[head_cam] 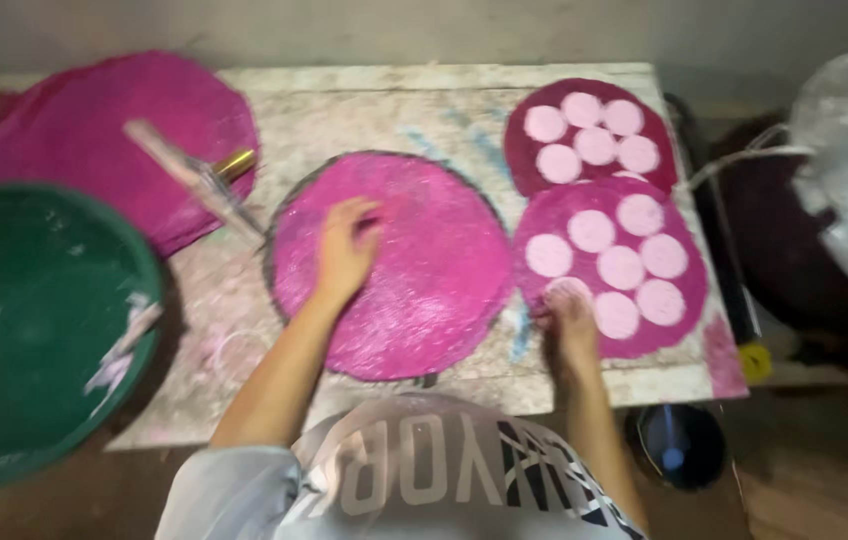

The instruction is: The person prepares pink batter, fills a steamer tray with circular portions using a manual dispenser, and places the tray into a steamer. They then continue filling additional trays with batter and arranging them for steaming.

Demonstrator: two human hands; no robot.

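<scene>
Two hands were at work on the worktop (364, 120). Nearest, the right hand (572, 312) pressed its fingers on a pale disc (566, 290) at the near edge of a pink round mat (689, 300), gripping nothing. The left hand (346, 250) lay flat and released on the bare pink mat (394, 265) beside it. Farther off sat a darker mat (524, 155) with more discs. A soft disc could likely tear or smear if dragged.

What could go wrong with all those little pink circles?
The right hand presses a pale disc at the near mat's edge; it could squash or slide off. The left hand lies on the wet-looking big pink round and might smear it. The green basin overhangs the table.
</scene>
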